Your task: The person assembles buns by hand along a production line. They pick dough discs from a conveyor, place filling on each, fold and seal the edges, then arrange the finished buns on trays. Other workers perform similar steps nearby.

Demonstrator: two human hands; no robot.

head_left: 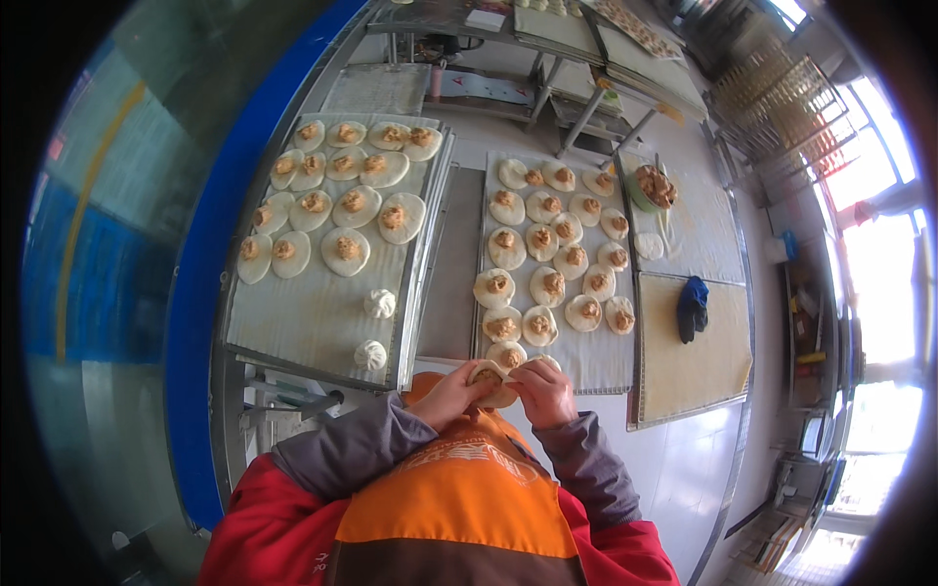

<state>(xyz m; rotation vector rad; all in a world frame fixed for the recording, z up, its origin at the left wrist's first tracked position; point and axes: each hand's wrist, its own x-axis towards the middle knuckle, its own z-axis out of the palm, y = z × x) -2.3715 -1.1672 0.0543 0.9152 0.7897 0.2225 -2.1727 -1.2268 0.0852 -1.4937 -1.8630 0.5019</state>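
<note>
Close to my apron, a round dough wrapper with filling is held up between both hands. My left hand is closed on its left edge, and my right hand pinches the right edge. Part of the filling shows between the fingers. Just beyond them lies the right-hand tray, covered with several flat dough rounds, each topped with a lump of orange-brown filling. To the left, another tray carries more topped rounds and two pleated, gathered buns near its front right.
Right of the trays, a green bowl of filling stands on a board, with a dough strip beside it. A dark blue glove lies on a tan board. Metal racks stand far right; a blue-edged table side runs along the left.
</note>
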